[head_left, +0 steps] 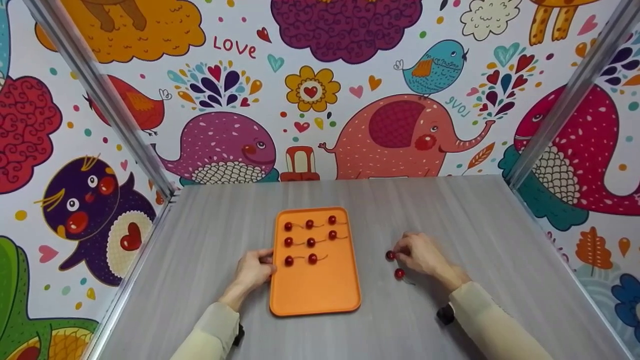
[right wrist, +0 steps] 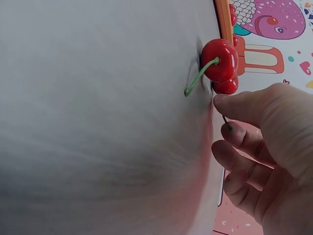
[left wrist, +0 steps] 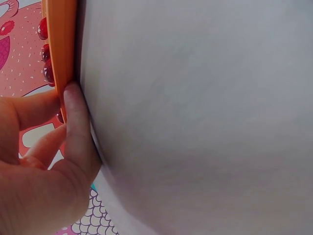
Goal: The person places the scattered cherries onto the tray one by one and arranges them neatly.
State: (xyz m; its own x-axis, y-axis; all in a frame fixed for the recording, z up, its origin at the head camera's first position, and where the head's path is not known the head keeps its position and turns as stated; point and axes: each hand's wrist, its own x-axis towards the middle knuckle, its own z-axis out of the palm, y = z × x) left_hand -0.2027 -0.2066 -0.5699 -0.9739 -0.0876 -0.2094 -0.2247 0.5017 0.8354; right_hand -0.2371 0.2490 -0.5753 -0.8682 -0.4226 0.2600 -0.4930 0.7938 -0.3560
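My left hand (head_left: 254, 270) holds the left edge of an orange tray (head_left: 315, 295); in the left wrist view its thumb and forefinger (left wrist: 39, 105) meet at the rim. Several red cherries with stems lie in rows on the tray's far part, one of them a front cherry (head_left: 312, 258). To the tray's right, my right hand (head_left: 422, 254) is at a cherry (right wrist: 226, 85) on the table. Its thumb and forefinger stand apart around the stem, fingertips close by the fruit. A second loose cherry (right wrist: 219, 61) with a green stem lies just nearer me.
The grey table (head_left: 425, 205) carries the tray and loose cherries. Metal frame posts (head_left: 545, 117) rise at both back corners. Behind stands a printed cartoon wall (head_left: 320, 125), and side panels flank the table.
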